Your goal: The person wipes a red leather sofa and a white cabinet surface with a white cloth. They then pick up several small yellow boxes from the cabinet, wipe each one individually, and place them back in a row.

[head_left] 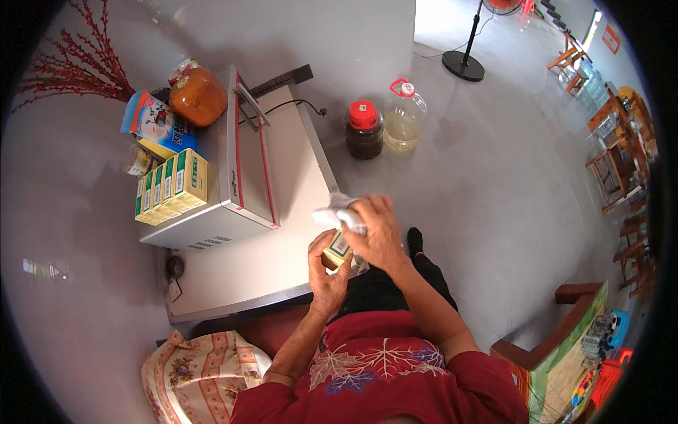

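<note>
My left hand (327, 280) is closed around a small yellow and green box (340, 246), holding it tilted above the near right part of the white tabletop (289, 184). In my right hand (376, 234) is a bunched white cloth (337, 213), pressed against the box's upper end. That end of the box is hidden by the cloth and fingers. Several similar yellow and green boxes (173, 185) stand in a row on the grey and silver cabinet-like appliance (236, 162), to the left of my hands.
On the appliance also stand an orange-brown jar (198, 97) and a blue and white bag (157, 120). A red-lidded dark jar (364, 131) and a clear jug (404, 120) are on the floor beyond the table. A patterned cloth (201, 374) lies near left; wooden stools (611, 162) line the right.
</note>
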{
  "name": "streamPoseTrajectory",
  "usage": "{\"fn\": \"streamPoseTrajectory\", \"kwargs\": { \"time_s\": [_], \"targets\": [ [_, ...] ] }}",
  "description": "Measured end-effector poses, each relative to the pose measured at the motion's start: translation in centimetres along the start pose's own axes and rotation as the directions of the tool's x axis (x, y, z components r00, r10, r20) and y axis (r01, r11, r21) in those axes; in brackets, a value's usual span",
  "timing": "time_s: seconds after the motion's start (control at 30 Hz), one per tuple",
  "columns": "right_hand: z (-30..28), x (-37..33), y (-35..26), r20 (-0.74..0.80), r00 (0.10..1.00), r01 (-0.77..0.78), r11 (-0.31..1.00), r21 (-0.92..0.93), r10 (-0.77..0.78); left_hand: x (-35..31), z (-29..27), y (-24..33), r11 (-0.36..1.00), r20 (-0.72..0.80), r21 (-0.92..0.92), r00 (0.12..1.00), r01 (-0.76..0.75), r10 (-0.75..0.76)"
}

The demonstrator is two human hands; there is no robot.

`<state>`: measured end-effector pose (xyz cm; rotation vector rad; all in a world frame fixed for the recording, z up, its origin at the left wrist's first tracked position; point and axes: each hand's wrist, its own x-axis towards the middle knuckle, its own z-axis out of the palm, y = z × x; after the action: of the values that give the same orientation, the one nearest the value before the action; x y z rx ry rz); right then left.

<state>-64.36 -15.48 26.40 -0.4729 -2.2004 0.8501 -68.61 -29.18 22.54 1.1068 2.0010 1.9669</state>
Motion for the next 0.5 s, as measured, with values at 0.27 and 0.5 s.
{"fn": "streamPoseTrajectory", "kwargs": {
  "time_s": [0.27, 0.5],
  "targets": [
    [0.1, -2.3, -2.2, -0.080, 0.983, 0.159, 0.986, -0.051, -0.163, -0.4, 0.4, -0.1, 1.000, -0.020, 0.012, 1.000, 0.003, -0.003],
    [-0.1, -2.2, -2.9, -0.158, 0.958, 0.219, 0.967, -0.128, -0.238, 0.2, 1.0, 2.7, 0.915, -0.073, -0.357, 0.971, 0.188, -0.227]
  ]
}}
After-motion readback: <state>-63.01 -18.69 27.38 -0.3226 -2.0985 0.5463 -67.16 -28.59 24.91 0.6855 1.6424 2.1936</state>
